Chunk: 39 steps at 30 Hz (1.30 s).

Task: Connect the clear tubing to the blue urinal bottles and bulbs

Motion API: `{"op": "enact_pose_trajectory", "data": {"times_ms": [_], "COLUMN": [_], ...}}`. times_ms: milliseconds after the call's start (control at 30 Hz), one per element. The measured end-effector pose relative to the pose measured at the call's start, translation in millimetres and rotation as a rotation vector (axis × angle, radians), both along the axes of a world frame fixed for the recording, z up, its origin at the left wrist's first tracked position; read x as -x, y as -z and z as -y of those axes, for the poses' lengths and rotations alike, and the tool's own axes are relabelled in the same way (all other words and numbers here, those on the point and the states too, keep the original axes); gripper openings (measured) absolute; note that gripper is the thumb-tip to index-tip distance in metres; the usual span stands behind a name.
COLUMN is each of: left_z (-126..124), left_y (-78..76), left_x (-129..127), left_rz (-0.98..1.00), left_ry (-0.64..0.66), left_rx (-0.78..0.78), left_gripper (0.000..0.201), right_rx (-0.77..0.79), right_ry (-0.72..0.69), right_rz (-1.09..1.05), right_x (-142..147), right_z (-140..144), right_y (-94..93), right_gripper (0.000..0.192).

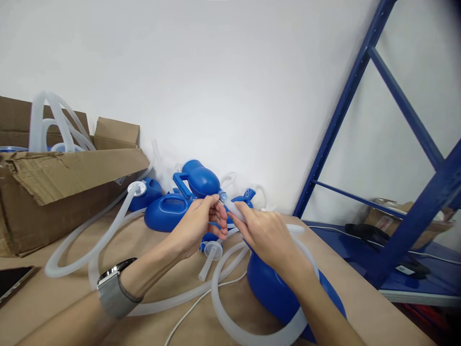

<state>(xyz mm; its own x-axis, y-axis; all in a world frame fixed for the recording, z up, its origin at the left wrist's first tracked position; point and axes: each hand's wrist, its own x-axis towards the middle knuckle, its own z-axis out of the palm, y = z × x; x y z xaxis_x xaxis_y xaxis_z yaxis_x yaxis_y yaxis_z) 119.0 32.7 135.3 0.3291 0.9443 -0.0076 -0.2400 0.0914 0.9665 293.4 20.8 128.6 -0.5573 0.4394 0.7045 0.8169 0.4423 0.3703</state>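
Note:
My right hand (264,230) is closed around the end of a translucent corrugated tube (234,209), thumb and fingers near its clear tip. My left hand (200,223), with a watch on the wrist, is beside that tip. Its thumb and forefinger are pinched together there, the other fingers curled; what they grip is too small to make out. Just behind the tube tip shows a blue plastic urinal bottle (201,181) with a handle. Under my right forearm sits a large blue bottle (268,286), partly hidden. The tube loops over the table (194,319).
A cardboard box (68,192) holding tubes and blue parts stands at left. Near it are a blue bottle with a white cap (137,188) and another blue bottle (165,214). A clear funnel-like piece (212,254) lies centrally. A phone (14,281) and blue shelving (342,115) flank the table.

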Motion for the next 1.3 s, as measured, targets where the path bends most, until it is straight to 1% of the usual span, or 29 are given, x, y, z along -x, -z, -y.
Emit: {"op": "enact_pose_trajectory", "data": {"times_ms": [133, 200, 267, 333, 400, 533, 600, 667, 733, 767, 833, 900, 933, 1000, 1033, 1100, 1200, 1233, 1300], "left_z": [-3, -5, -7, -10, -13, -19, -22, -27, -34, -39, -49, -61, -67, -78, -83, -91, -98, -100, -101], "left_y": [-1.9, -4.6, -8.1, -11.3, -13.5, -14.0, -13.1, -12.4, -12.0, -11.8, -10.9, -8.9, -7.4, -3.8, -1.7, 2.4, 9.2, 11.6, 16.0], "left_x": [5, 9, 15, 21, 28, 35, 36, 39, 45, 50, 61, 74, 81, 94, 101, 112, 123, 126, 128], "left_rz": [-0.129, -0.211, -0.25, -0.23, -0.172, -0.025, 0.071, 0.14, 0.163, 0.16, 0.125, 0.061, 0.029, -0.017, -0.031, -0.046, -0.07, -0.099, -0.193], "left_ry": [0.045, 0.038, -0.009, -0.09, -0.134, -0.056, -0.062, -0.12, -0.192, -0.222, -0.256, -0.265, -0.273, -0.284, -0.291, -0.313, -0.334, -0.322, -0.259], "left_rx": [0.013, 0.0, -0.028, -0.061, -0.077, -0.025, -0.017, -0.021, -0.01, -0.001, 0.022, 0.051, 0.07, 0.111, 0.128, 0.153, 0.173, 0.176, 0.173], "left_gripper": [0.062, 0.069, 0.073, 0.077, 0.08, 0.09, 0.087, 0.075, 0.065, 0.062, 0.056, 0.053, 0.052, 0.054, 0.055, 0.056, 0.051, 0.053, 0.066], "right_rx": [0.011, 0.029, 0.043, 0.058, 0.102, 0.262, 0.307, 0.324, 0.339, 0.363, 0.461, 0.611, 0.678, 0.778, 0.808, 0.847, 0.877, 0.879, 0.872], "right_ry": [0.0, 0.003, 0.001, -0.017, -0.042, -0.061, -0.064, -0.067, -0.044, -0.011, 0.084, 0.152, 0.153, 0.107, 0.082, 0.061, 0.058, 0.048, 0.028], "right_rz": [0.006, 0.007, -0.01, -0.022, -0.002, 0.097, 0.137, 0.151, 0.115, 0.08, -0.002, -0.09, -0.136, -0.223, -0.256, -0.282, -0.208, -0.174, -0.136], "right_x": [-4, -6, -8, -9, -9, -8, -9, -14, -23, -28, -41, -54, -61, -73, -79, -89, -98, -100, -102], "right_z": [-2, -2, -2, -2, -1, 0, 3, 7, 10, 12, 12, 9, 7, 1, -3, -10, -19, -22, -28], "right_y": [-0.9, -1.9, -3.4, -4.9, -6.2, -9.1, -12.0, -16.0, -20.6, -23.0, -27.1, -30.0, -30.7, -30.2, -29.1, -25.7, -19.2, -16.9, -12.2], "right_gripper": [0.027, 0.027, 0.028, 0.032, 0.037, 0.05, 0.058, 0.063, 0.062, 0.061, 0.063, 0.07, 0.074, 0.081, 0.083, 0.079, 0.075, 0.076, 0.078]}}
